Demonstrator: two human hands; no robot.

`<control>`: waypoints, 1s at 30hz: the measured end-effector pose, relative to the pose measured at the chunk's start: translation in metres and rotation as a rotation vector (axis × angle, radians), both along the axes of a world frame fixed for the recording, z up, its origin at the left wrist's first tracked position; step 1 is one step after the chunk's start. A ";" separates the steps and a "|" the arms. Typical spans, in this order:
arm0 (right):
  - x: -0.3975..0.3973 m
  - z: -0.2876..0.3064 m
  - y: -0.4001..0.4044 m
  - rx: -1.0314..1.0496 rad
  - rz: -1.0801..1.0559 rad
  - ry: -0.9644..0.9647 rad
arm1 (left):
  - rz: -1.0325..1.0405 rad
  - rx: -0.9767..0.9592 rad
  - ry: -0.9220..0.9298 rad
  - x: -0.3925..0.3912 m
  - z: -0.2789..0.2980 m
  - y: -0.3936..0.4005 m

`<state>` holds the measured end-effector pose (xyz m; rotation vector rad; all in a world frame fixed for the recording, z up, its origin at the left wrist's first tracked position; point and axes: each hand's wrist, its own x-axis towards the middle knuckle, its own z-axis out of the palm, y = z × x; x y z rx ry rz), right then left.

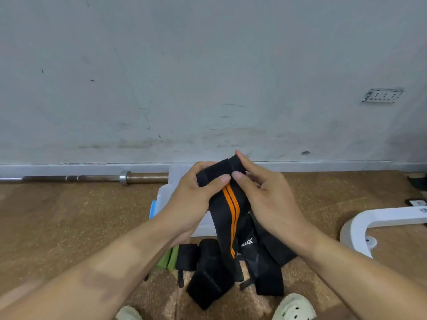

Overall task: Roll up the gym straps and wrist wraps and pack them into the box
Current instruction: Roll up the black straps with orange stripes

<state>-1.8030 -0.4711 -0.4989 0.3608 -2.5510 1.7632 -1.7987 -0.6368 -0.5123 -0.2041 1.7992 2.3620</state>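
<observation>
Both hands, left [191,199] and right [265,199], pinch wrap [231,204] top above box [166,195]; soft, light, limp — keep grip at rolled end.

Black elastic wrist wrap with orange stripes [228,204]: top end pinched by left hand [191,199] and right hand [265,197], tail hanging. Below: loose black fabric straps [208,273] on brown cork floor [69,215]. Behind: clear plastic box [166,192], steel barbell [92,178].

wrap [227,204]: black, orange stripes | box [166,192]: translucent white | floor [69,215]: brown
</observation>
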 end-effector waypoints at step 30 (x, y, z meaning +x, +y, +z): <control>-0.019 -0.037 0.025 -0.304 0.010 -0.326 | -0.171 0.101 -0.164 -0.007 -0.020 -0.010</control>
